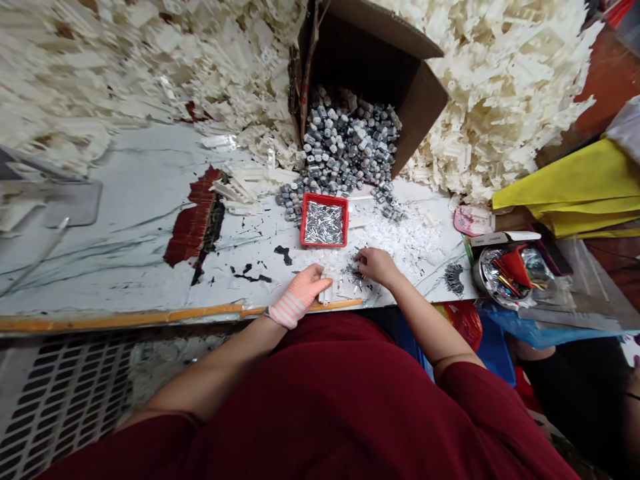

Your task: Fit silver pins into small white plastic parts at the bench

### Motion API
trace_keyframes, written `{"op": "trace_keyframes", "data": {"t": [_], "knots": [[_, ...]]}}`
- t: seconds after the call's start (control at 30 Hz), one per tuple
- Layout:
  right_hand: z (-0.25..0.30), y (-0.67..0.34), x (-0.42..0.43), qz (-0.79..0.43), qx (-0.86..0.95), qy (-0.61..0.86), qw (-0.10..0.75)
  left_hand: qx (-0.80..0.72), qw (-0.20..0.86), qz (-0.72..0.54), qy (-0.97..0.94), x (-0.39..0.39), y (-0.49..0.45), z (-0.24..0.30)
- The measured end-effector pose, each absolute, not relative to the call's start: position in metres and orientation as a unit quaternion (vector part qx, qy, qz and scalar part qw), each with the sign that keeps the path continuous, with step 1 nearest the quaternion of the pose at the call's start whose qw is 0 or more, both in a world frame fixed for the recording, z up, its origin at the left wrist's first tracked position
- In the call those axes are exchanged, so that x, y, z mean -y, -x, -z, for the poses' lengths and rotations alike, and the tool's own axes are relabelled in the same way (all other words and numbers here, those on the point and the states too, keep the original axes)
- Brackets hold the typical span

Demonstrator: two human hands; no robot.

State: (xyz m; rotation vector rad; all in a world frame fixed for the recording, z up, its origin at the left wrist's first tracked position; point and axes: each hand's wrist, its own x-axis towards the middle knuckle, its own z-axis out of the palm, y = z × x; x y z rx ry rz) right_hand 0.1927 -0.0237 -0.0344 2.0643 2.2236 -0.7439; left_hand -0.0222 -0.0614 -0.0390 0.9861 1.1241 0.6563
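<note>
My left hand (pixel 300 292), in a pink striped glove with bare fingertips, is closed on a white plastic part (pixel 326 291) at the table's front edge. My bare right hand (pixel 375 265) is just right of it, fingers bent together over a scatter of small metal pins (pixel 356 281). Whatever the right fingertips pinch is too small to make out. Beyond both hands stands a red tray (pixel 302 230) filled with silvery pins. Behind the tray, many small grey-and-white cylindrical pieces (pixel 345 143) spill from a cardboard box (pixel 423 117) lying on its side.
Heaps of cream plastic parts (pixel 215 60) rise left and right of the box. White bits (pixel 405 237) litter the table (pixel 135 193). To the right are a metal bowl (pixel 483 270), a pink dish (pixel 473 221) and yellow cloth (pixel 575 183). Another person's leg (pixel 575 393) shows lower right.
</note>
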Motion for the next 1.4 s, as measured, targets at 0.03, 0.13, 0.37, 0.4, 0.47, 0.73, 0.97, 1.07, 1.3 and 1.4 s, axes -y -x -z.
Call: {"op": "trace_keyframes", "data": {"t": [0.03, 0.13, 0.37, 0.4, 0.47, 0.73, 0.97, 1.07, 1.3, 1.4], "knots": [[0.033, -0.189, 0.027, 0.283, -0.694, -0.66, -0.055, -0.5, 0.689, -0.303, -0.428, 0.06, 0.02, 0.039], [0.028, -0.176, 0.038, 0.424, -0.612, -0.629, -0.222, -0.489, 0.707, -0.336, -0.384, 0.058, 0.014, 0.041], [0.019, -0.151, 0.054, 0.447, -0.58, -0.597, -0.327, -0.469, 0.732, -0.354, -0.344, 0.058, 0.01, 0.035], [0.019, -0.15, 0.054, 0.444, -0.576, -0.6, -0.332, -0.468, 0.735, -0.353, -0.341, 0.059, 0.011, 0.033], [0.02, -0.148, 0.056, 0.447, -0.567, -0.603, -0.339, -0.464, 0.738, -0.355, -0.337, 0.059, 0.011, 0.032], [0.019, -0.141, 0.066, 0.31, -0.638, -0.624, -0.329, -0.455, 0.739, -0.353, -0.35, 0.058, 0.011, 0.033], [0.019, -0.142, 0.067, 0.287, -0.657, -0.643, -0.271, -0.47, 0.734, -0.338, -0.356, 0.058, 0.011, 0.026], [0.018, -0.145, 0.065, 0.323, -0.64, -0.648, -0.257, -0.476, 0.73, -0.331, -0.362, 0.057, 0.011, 0.023], [0.016, -0.147, 0.066, 0.341, -0.65, -0.644, -0.215, -0.511, 0.68, -0.287, -0.441, 0.059, 0.012, 0.026], [0.024, -0.158, 0.064, 0.451, -0.626, -0.6, -0.213, -0.504, 0.683, -0.27, -0.455, 0.06, 0.016, 0.03]]}}
